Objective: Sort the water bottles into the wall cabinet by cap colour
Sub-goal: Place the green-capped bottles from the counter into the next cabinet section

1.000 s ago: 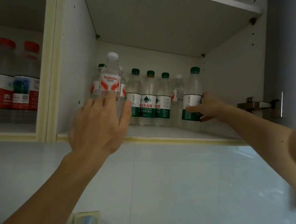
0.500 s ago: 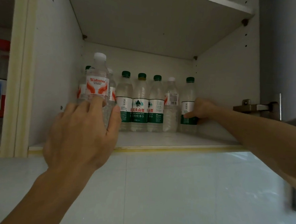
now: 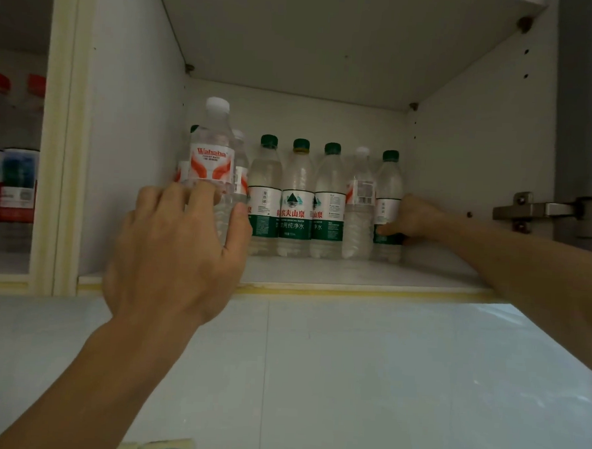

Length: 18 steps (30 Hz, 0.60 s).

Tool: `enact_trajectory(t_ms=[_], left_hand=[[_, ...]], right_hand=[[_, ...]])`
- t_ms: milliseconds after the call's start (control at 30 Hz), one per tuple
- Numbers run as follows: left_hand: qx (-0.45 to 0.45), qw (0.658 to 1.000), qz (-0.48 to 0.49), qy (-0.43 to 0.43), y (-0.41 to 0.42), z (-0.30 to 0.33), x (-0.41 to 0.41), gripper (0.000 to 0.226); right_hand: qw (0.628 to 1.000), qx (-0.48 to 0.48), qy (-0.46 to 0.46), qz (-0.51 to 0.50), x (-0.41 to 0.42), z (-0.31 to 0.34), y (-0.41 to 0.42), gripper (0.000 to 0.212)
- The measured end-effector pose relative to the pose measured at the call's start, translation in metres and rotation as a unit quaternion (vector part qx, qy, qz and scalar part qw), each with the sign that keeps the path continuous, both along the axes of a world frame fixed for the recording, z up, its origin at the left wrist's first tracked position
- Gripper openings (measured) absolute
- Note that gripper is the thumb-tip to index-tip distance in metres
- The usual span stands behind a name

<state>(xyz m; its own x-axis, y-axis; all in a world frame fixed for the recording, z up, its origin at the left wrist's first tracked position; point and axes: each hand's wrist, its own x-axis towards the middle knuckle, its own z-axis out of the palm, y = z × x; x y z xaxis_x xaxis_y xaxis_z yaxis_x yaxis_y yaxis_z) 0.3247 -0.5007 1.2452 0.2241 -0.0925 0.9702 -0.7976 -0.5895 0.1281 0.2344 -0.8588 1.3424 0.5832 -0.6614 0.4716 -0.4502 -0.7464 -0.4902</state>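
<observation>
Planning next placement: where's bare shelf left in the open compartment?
Free: the shelf front, between the bottle row and the yellowed edge, and the right corner beside the green-cap bottle that the right hand holds. Crowded: back row, and left where the left hand grips the white-cap bottle.

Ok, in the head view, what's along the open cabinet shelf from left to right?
White-capped Wahaha bottle held by the left hand → three green-capped bottles → white-capped bottle → green-capped bottle gripped by the right hand.

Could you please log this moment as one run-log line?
left hand: grips white-cap bottle | right hand: holds green-cap bottle | cabinet: caps mixed
</observation>
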Motion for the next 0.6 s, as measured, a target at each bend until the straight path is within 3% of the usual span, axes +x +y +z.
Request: enact_trajectory(t_ms=[133,233,400,467,600], left_hand=[[0.003,1.000,0.014,0.009,-0.001,0.002,-0.001,0.066],[0.013,0.999,0.033,0.021,-0.002,0.004,0.001,0.069],[0.019,0.999,0.028,0.020,-0.002,0.001,0.002,0.057],[0.015,1.000,-0.001,0.021,-0.001,0.001,-0.003,0.054],[0.021,0.988,-0.154,0.011,0.010,0.003,-0.013,0.036]], right_hand=[[0.992,0.108,-0.057,0.044,-0.010,0.008,0.006,0.043],[0.989,0.073,-0.123,0.024,-0.019,0.015,0.020,0.033],[0.978,0.028,-0.181,0.104,-0.025,0.001,0.083,0.065],[0.975,0.019,-0.168,0.144,-0.032,-0.011,0.118,0.077],[0.965,-0.055,-0.167,0.194,-0.053,-0.042,0.189,0.066]])
